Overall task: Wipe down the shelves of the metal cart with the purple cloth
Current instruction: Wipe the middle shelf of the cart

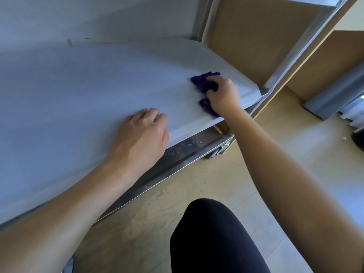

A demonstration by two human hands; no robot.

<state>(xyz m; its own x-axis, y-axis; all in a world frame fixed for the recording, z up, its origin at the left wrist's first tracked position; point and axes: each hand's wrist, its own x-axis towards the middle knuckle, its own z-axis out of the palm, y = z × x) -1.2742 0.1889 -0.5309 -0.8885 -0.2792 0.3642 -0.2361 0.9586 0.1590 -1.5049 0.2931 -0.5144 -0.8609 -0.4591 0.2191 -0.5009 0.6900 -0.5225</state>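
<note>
Right hand (223, 93) fingers (213, 89) curled tight round bunched purple cloth (204, 82), pressed on cart shelf (88, 79) near right edge. Left hand (141, 134) flat on shelf front, fingers loosely bent, holding nothing. Lower shelf (177, 154), caster (216, 152), wood floor (275, 134), dark-clad knee (212, 233). No readable writing.

Head cam, looking fwd/down, close over cart shelf (88, 79).

Both forearms are bare, with no sleeves, watch or rings showing; the knee (212, 233) wears black fabric.
</note>
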